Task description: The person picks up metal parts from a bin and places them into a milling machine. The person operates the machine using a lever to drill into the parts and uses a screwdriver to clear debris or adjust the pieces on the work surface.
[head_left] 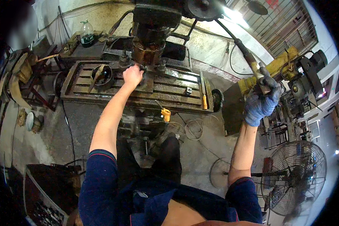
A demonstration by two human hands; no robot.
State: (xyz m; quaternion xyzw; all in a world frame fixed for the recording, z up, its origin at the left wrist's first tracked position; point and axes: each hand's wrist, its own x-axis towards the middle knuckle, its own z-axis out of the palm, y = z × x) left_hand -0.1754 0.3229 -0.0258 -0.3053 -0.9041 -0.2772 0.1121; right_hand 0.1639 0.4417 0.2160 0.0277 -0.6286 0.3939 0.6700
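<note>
My bare left hand [133,76] is closed just below the spindle [148,52] of a large drilling or milling machine. Its fingertips are at a small part by the machine's slotted table, and what they hold is hidden. On my right hand [264,101] is a blue-grey knit glove, dark with grime. That hand is wrapped round the end of a long feed lever [248,56] that slopes down from the machine head. Left of my bare hand, a dark round pot [108,80] with a brush [97,77] in it stands on the slotted table [98,95].
A small metal block [188,91] and a yellow-handled tool [205,101] lie on the table's right part. From its front edge hangs a yellow air gun [165,114]. Coiled hose [194,130] lies on the floor. A caged fan [293,177] stands at right, a bottle [87,34] behind left.
</note>
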